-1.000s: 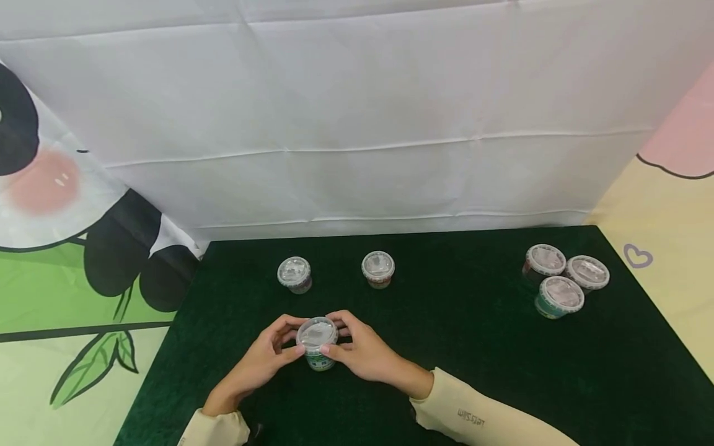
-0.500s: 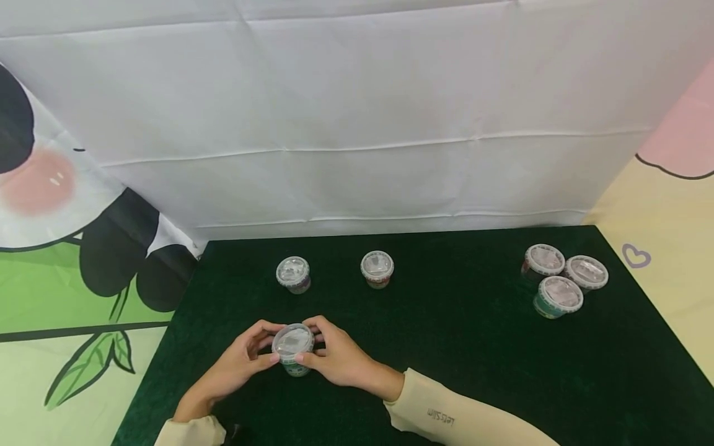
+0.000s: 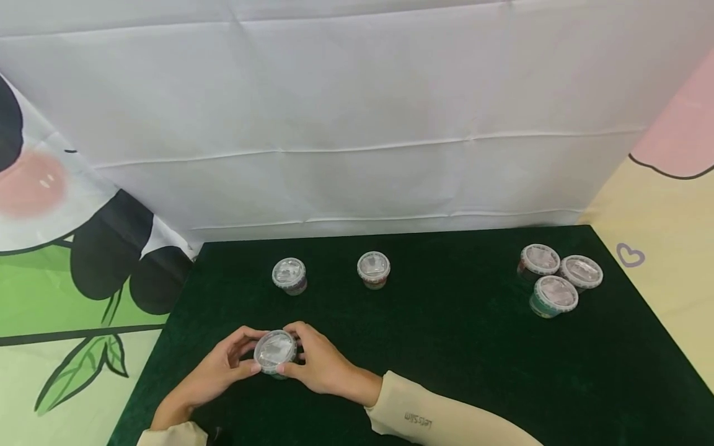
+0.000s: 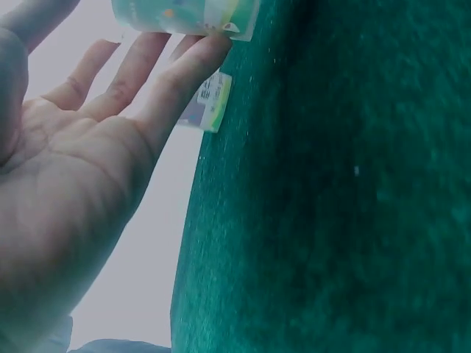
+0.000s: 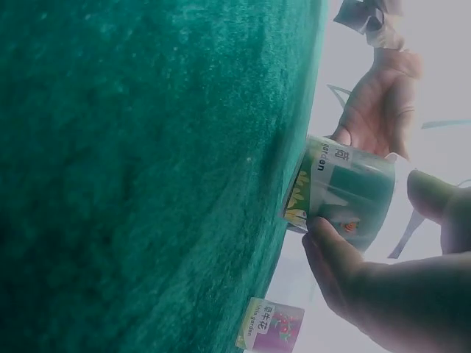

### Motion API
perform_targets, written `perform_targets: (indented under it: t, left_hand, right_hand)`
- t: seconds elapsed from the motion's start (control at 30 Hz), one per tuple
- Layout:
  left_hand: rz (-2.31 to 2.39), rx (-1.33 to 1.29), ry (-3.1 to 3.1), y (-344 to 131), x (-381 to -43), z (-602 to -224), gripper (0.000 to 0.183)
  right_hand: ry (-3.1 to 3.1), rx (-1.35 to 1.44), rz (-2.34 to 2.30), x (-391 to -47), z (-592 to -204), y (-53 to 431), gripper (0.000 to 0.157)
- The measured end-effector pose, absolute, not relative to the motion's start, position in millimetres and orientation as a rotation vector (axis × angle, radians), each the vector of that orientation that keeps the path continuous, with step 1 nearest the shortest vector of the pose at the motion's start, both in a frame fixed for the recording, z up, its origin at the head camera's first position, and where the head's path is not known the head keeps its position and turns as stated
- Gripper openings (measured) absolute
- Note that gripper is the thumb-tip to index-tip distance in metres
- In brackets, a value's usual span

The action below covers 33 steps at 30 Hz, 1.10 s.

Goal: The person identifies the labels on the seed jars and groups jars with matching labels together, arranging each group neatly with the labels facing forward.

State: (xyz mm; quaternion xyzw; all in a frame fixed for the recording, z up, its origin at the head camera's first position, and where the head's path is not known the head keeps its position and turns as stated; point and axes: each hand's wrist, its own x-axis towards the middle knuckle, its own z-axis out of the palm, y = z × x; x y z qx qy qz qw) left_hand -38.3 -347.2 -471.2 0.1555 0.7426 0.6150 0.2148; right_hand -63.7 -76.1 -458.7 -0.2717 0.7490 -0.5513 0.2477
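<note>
Both hands hold one small clear plastic tub (image 3: 276,351) with a transparent lid, at the front left of the green cloth. My left hand (image 3: 214,368) has its thumb and fingers at the tub's left side. My right hand (image 3: 326,365) grips the opposite side, thumb at the near edge of the lid. The right wrist view shows the tub's green label (image 5: 346,187) with "garden" printed on it, close over the cloth. Left fingers (image 4: 151,81) reach up to the tub's base in the left wrist view.
Two similar lidded tubs stand farther back, one at left (image 3: 289,275) and one near the middle (image 3: 374,269). At the right, a tub with a green label (image 3: 552,296) touches two others. White fabric (image 3: 357,124) hangs behind the green-covered table (image 3: 446,371).
Both hands have moved left and slightly nearer the person, carrying the tub between them. The other tubs have stayed in place; the head view has shifted slightly.
</note>
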Motion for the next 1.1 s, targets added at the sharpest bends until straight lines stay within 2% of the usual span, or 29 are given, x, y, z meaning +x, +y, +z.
perform_targets:
  t: [0.83, 1.1]
  left_hand:
    - [1.692, 0.475, 1.993, -357.4, -39.4, -470.6, 0.048]
    - [1.594, 0.484, 2.148, -351.6, -37.2, -466.9, 0.057]
  right_hand:
    - [2.171, -0.784, -1.36, -61.4, -462.0, -88.8, 0.063]
    - [2.129, -0.751, -1.385, -60.9, -462.5, -85.4, 0.068]
